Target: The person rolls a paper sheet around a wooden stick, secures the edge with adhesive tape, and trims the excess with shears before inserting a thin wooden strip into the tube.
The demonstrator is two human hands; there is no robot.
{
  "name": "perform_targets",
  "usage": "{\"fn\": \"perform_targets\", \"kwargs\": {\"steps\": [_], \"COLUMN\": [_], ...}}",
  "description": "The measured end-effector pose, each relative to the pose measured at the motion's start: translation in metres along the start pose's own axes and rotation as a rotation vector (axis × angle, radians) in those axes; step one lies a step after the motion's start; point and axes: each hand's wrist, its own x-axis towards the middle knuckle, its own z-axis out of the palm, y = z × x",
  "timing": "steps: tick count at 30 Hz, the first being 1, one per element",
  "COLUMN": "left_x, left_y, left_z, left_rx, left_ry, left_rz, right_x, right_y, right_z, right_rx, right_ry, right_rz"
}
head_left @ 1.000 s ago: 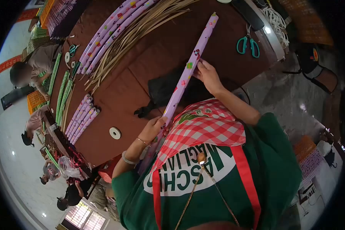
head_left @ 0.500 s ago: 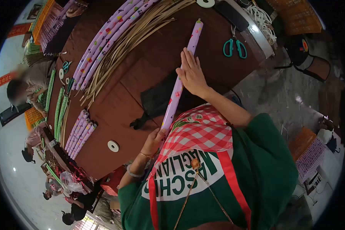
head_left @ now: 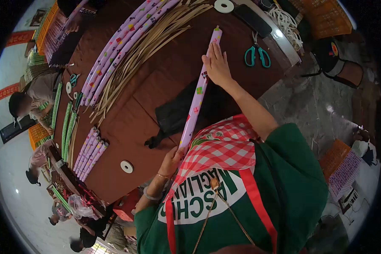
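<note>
A long lilac tube [head_left: 194, 108] with a printed pattern lies slantwise over the table in front of me, wrapped in shiny film or paper. Its far end shows a small yellowish tip. My left hand [head_left: 172, 161] is closed round the near end, close to my checked apron. Near the far end, my right hand [head_left: 219, 67] rests flat on the tube, fingers stretched out. Under the tube's middle lies a black cloth or bag [head_left: 173, 114]. Teal-handled scissors [head_left: 257, 56] lie to the right of my right hand.
Long lilac tubes [head_left: 120, 51] and tan strips [head_left: 142, 53] lie at the far left, shorter lilac rolls [head_left: 89, 154] nearer. A white tape roll [head_left: 126, 167] sits near the left edge. A black phone-like object [head_left: 252, 20] lies far right. Co-workers [head_left: 42, 97] sit at left.
My right hand has slid farther up the tube, towards its far end. The tube has turned, with a different part of its pattern facing up. My left hand keeps its grip.
</note>
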Motion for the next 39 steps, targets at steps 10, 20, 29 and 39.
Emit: {"fn": "perform_targets", "kwargs": {"steps": [10,20,29,39], "left_x": [0.0,0.0,0.0,-0.002], "left_y": [0.001,-0.005,-0.008,0.003], "left_z": [-0.002,-0.003,-0.005,-0.004], "left_rx": [-0.016,-0.082,-0.161,-0.179], "left_ry": [-0.021,0.022,-0.017,-0.049], "left_rz": [-0.066,-0.078,-0.119,-0.111], "right_x": [0.056,0.09,0.02,-0.083], "right_y": [0.044,0.095,0.05,-0.019], "right_z": [0.003,-0.003,-0.032,-0.061], "right_rx": [0.054,-0.2,-0.189,-0.054], "right_ry": [-0.011,0.075,-0.061,-0.374], "right_rz": [0.053,-0.097,-0.47,-0.708]}}
